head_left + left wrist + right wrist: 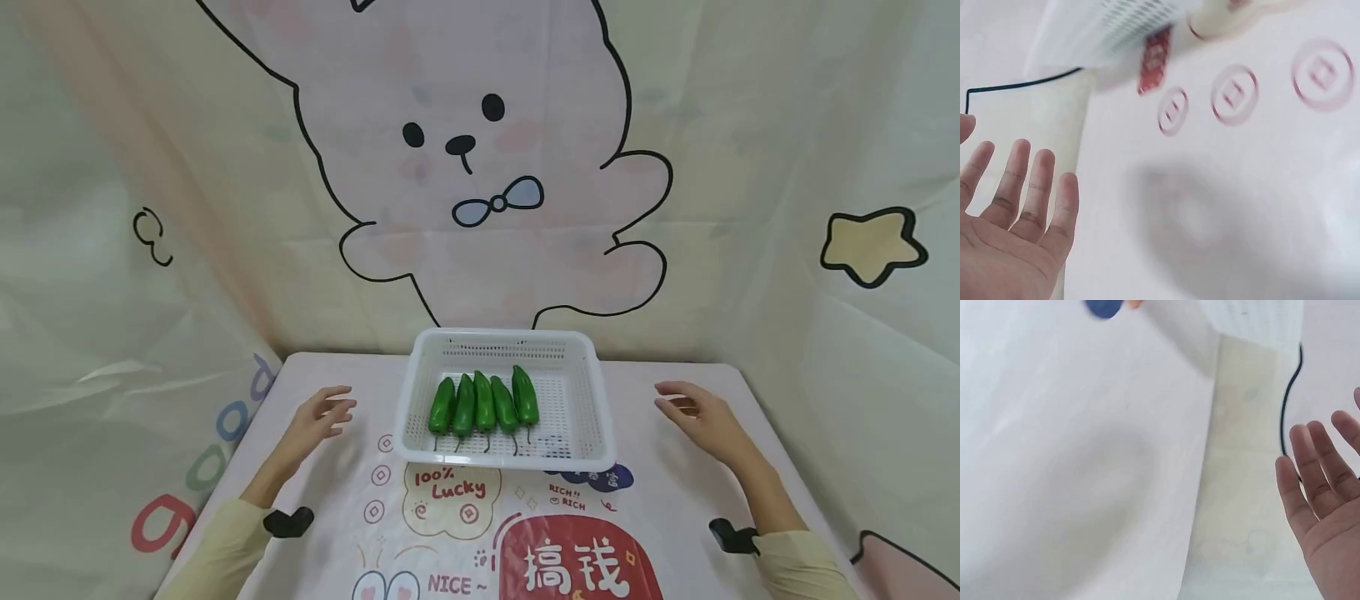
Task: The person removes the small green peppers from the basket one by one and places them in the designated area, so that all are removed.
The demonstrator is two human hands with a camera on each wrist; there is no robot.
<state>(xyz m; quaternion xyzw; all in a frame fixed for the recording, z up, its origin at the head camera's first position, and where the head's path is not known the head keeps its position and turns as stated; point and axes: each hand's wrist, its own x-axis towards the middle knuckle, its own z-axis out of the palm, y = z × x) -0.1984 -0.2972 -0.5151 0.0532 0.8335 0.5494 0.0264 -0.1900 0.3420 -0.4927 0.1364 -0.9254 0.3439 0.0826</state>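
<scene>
Both the left hand (317, 419) and right hand (703, 423) hover over the printed counter (637, 392), each grip empty, fingers loosely extended. Between them, five green peppers (484, 404) lie in a white basket (506, 461).

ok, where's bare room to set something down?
In the basket: right of the peppers. On the table: the strips between basket and left grip, and between basket and right grip, plus the printed part in front of the basket. Crowded: basket's left-centre, five peppers side by side.
</scene>
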